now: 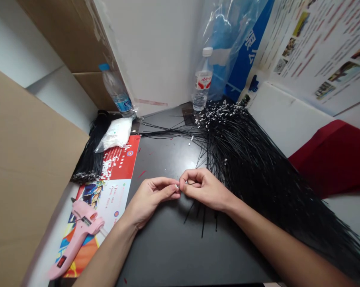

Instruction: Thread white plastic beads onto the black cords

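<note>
My left hand is closed in a pinch on a small white piece that barely shows at the fingertips. Against it, my right hand is pinched too, with a thin black cord showing between its curled fingers. The fingertips of both hands meet over the dark table. Just right of my right hand spreads a big heap of black cords, many tipped with small white pieces. A few loose cord ends stick out below my right hand.
On the left are a pink glue gun, a printed sheet, a clear bag of white bits and a cord bundle. Two bottles stand at the back. Cardboard rises at left; red cloth lies right.
</note>
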### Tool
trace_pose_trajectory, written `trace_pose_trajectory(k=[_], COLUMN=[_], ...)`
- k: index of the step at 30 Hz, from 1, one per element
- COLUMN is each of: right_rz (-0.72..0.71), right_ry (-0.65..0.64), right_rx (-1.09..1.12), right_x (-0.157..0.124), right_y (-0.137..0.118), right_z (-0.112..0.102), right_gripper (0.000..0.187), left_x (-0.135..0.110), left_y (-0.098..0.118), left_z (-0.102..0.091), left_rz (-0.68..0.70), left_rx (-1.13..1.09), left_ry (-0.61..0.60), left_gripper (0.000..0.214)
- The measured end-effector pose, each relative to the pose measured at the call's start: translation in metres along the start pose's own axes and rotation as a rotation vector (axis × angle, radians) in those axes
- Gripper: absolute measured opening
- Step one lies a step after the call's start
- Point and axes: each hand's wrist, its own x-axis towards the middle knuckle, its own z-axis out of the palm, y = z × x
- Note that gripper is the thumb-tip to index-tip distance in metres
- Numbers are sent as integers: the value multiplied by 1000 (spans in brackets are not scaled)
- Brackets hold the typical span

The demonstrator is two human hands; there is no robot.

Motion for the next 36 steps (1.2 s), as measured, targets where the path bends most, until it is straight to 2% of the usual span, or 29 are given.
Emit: trace_pose_trajectory(k=[18,23,30,36], right_rz=[67,64,50,30], right_ry=[38,78,138,149], right_rx=[-72,-113,-99,-66], right_x=[1,1,0,0], right_y=[-5,-8,-8,-6], right_z=[4,6,10,12], right_gripper=[14,15,16,16], left_x=[-1,0,2,1], left_y=[-1,-1,-2,-1], left_z=[-4,-3,3,6], left_rz=[-12,20,165,141], left_rx=[-29,14,147,108], left_ry=[-10,6,101,103], left_gripper=[22,21,20,22])
